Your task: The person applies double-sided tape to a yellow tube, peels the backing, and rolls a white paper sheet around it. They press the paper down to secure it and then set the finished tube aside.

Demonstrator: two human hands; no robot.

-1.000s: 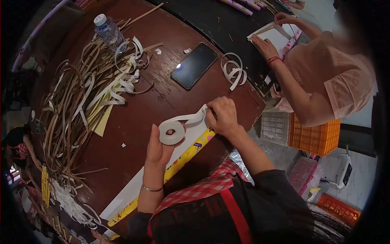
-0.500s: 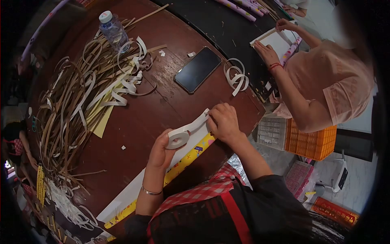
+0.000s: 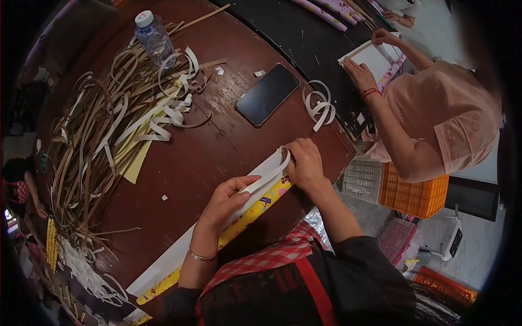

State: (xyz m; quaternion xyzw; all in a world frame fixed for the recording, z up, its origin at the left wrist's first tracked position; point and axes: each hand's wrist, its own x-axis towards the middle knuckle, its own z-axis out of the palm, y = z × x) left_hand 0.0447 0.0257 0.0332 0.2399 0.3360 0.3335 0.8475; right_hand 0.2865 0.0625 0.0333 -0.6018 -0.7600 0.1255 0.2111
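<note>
the left hand (image 3: 225,198) pinches the white tape strip (image 3: 266,175) flat on the yellow wrapping sheet (image 3: 255,209) just below the phone (image 3: 267,94); the right hand (image 3: 305,163) clamps its end; pressing down seems next

White tape strip (image 3: 266,175) pressed onto long paper sheet (image 3: 179,255) by left hand (image 3: 228,198) and right hand (image 3: 305,163), dark phone (image 3: 267,94) laid on brown surface (image 3: 185,157), paper strips (image 3: 103,125) piled nearby

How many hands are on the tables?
4. The person's left hand and right hand press white tape on the yellow-edged sheet; a co-worker's two hands hold white paper. Others may be hidden.
</note>
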